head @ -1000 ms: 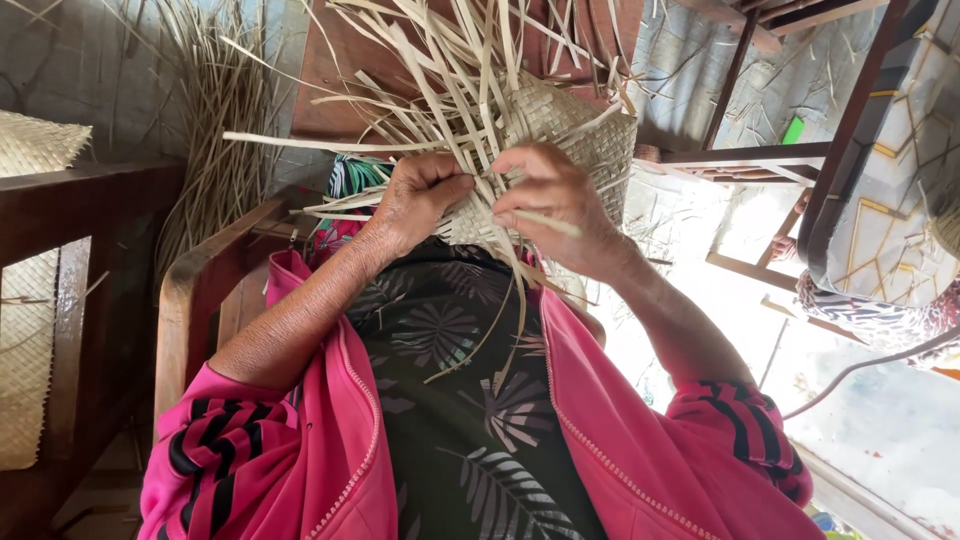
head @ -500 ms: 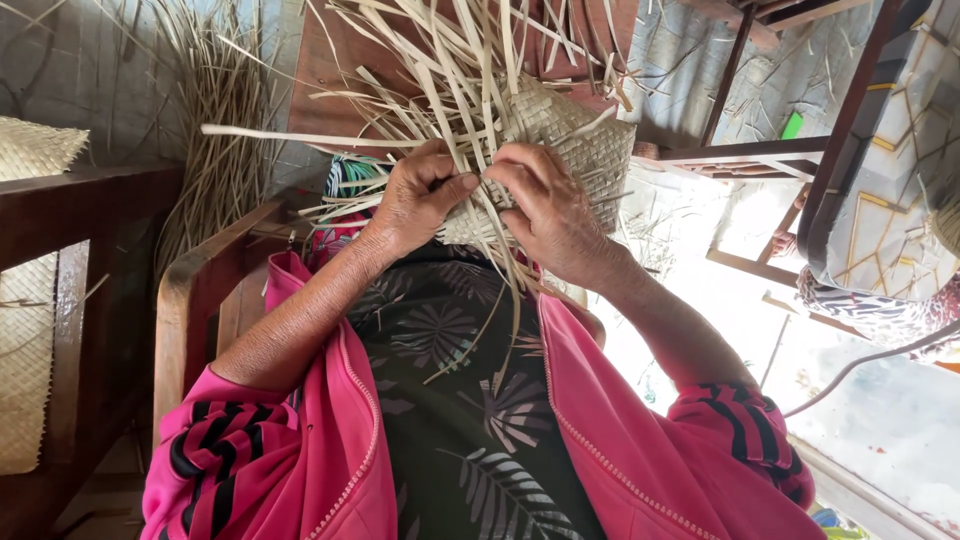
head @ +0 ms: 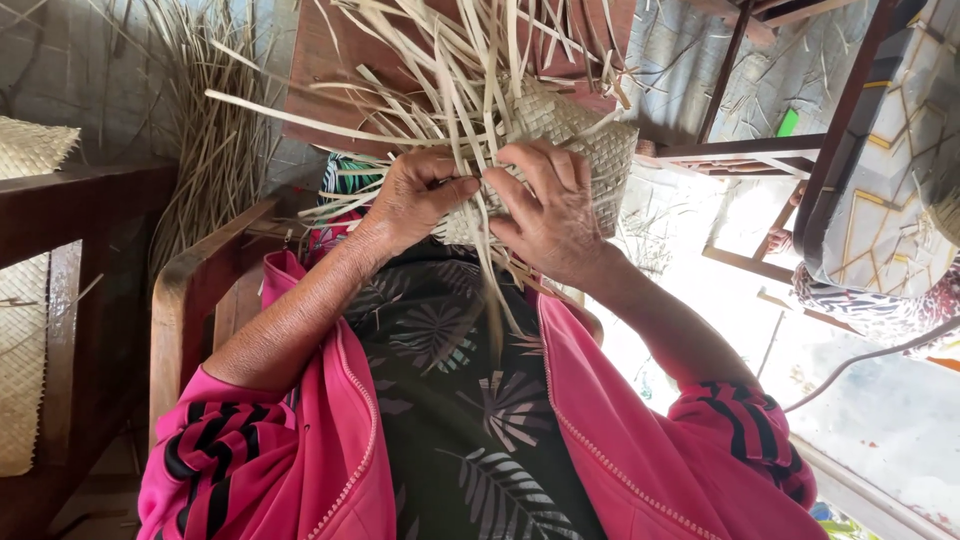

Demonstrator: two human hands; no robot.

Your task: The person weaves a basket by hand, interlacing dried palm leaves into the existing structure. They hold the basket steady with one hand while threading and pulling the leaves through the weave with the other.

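Pinching pale leaf strips at centre frame, my left hand [head: 415,200] closes thumb against forefinger on one strip just left of the woven basket [head: 575,150]. My right hand [head: 545,215] lies curled over the basket's woven wall, fingers pressed on the weave and thumb meeting the left thumb; it grips the basket body together with the strips crossing beneath it. The basket sits above my lap in the upper centre of the frame, its finished wall turned to the right and its unwoven strips [head: 450,70] fanning up and leftward, one long strip [head: 300,115] reaching toward the upper left. A few loose ends hang down over my dark leaf-print top [head: 450,400], between the open halves of my pink jacket [head: 330,470].

No package or sign shows clearly; a small bright green rectangle [head: 788,122] lies at upper right beside a dark wooden frame [head: 740,150], too small to read. A patterned grey cushion with yellow lines [head: 880,200] fills the right edge.

Along the left edge, a dark wooden chair arm [head: 190,300] curves close beside my left forearm, with a woven mat [head: 25,350] beyond it and a bundle of dry strips [head: 210,130] standing in the upper left. Open room lies at lower right, where bright floor [head: 870,420] spreads beyond my right sleeve.
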